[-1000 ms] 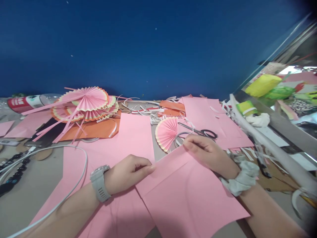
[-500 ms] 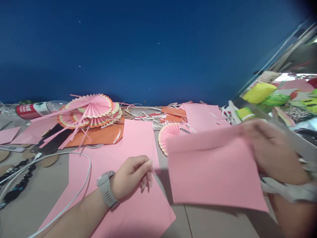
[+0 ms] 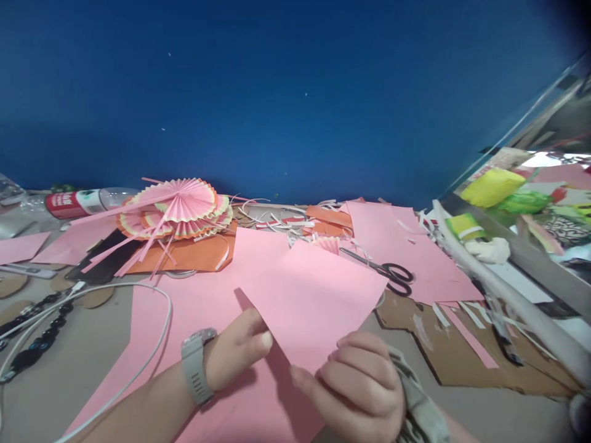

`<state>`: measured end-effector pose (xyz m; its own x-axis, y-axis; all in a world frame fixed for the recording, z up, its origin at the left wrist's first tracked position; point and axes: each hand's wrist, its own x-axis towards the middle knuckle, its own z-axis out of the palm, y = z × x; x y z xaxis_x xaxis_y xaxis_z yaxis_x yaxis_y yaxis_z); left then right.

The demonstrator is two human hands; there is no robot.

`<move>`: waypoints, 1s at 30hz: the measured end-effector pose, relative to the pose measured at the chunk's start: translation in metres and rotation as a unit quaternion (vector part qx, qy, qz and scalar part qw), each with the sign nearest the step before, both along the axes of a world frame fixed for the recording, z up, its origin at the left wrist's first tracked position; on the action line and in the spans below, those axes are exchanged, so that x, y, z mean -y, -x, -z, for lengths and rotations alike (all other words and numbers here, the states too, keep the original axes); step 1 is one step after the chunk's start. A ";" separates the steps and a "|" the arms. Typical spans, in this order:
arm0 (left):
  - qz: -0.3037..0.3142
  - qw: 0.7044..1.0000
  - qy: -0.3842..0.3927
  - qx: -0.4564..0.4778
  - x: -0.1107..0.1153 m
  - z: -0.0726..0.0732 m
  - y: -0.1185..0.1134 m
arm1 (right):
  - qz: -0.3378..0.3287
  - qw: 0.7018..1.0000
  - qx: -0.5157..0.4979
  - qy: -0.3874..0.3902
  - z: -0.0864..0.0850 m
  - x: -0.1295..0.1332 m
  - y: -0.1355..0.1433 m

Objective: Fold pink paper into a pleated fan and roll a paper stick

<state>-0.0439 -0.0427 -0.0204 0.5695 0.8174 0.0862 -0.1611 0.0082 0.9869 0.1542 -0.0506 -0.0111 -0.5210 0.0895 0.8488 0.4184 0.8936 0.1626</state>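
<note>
In my right hand (image 3: 355, 387) is a pink sheet of paper (image 3: 314, 295), pinched at its near corner and raised above the table at a slant. My left hand (image 3: 235, 351), with a grey watch on the wrist, is at the sheet's left edge. Its thumb shows below that edge, while its fingers are hidden behind the paper. Under both hands lies more pink paper (image 3: 184, 320). Scissors (image 3: 392, 271) with black handles rest just beyond the raised sheet's right corner. Behind the sheet, a pleated pink paper fan (image 3: 327, 244) is mostly covered.
Pleated paper rosettes (image 3: 184, 200) lie on orange paper (image 3: 184, 253) at the back left, near a plastic bottle (image 3: 76, 204). A white cable (image 3: 168, 314) loops at left. Cardboard (image 3: 443, 351) with paper strips lies at right. A blue wall (image 3: 277, 104) stands behind.
My right hand has brought the pink sheet left and turned it so a corner points toward me. The scissors and cardboard have come into view. My left hand has moved slightly to the sheet's edge.
</note>
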 end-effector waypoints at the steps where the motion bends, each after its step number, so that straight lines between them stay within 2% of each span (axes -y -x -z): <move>1: -0.045 0.999 0.010 -0.022 0.002 0.000 -0.002 | -0.002 1.000 0.019 0.007 0.003 0.000 0.001; 4: -0.162 0.981 0.057 -0.094 0.005 -0.001 -0.006 | 0.038 0.994 0.037 0.091 0.007 -0.005 -0.002; 6: -0.202 0.966 0.080 -0.141 0.006 0.000 -0.008 | 0.088 0.981 0.010 0.170 0.007 -0.010 -0.007; 9: -0.240 0.951 0.083 -0.179 0.005 0.001 -0.007 | 0.130 0.935 -0.077 0.320 0.008 -0.015 -0.012; 11: -0.256 0.947 0.073 -0.182 0.004 0.001 -0.007 | 0.096 0.872 -0.133 0.461 0.009 -0.017 -0.011; 14: -0.239 0.952 0.047 -0.188 0.004 -0.001 -0.008 | -0.041 0.732 -0.116 0.670 0.008 -0.016 -0.005; 16: -0.182 0.962 0.008 -0.202 0.004 -0.001 -0.009 | -0.102 0.663 -0.078 0.738 0.009 -0.014 0.000; 17: -0.151 0.965 -0.016 -0.215 0.004 -0.001 -0.009 | -0.111 0.646 -0.063 0.752 0.009 -0.013 0.003; 19: -0.112 0.959 -0.060 -0.252 0.005 0.000 -0.010 | -0.103 0.641 -0.042 0.759 0.009 -0.013 0.006; 21: -0.112 0.948 -0.080 -0.286 0.005 0.001 -0.010 | -0.091 0.647 -0.024 0.757 0.008 -0.015 0.006; 23: -0.120 0.941 -0.062 -0.309 0.005 0.003 -0.009 | -0.081 0.646 -0.014 0.759 0.006 -0.018 0.002; 25: -0.110 0.944 -0.019 -0.312 0.004 0.003 -0.007 | -0.077 0.628 -0.006 0.774 0.003 -0.021 -0.005; 27: -0.089 0.957 0.028 -0.274 0.002 0.003 -0.004 | -0.073 0.609 -0.007 0.790 0.000 -0.026 -0.015; 30: -0.057 0.982 0.078 -0.164 -0.003 0.001 -0.001 | -0.068 0.587 -0.020 0.806 -0.004 -0.033 -0.030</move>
<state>-0.0431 -0.0397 -0.0217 0.4500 0.8662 -0.2174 0.1564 0.1632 0.9741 0.1841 -0.0174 -0.0071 -0.5996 0.7534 -0.2699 0.2996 -0.1015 -0.9487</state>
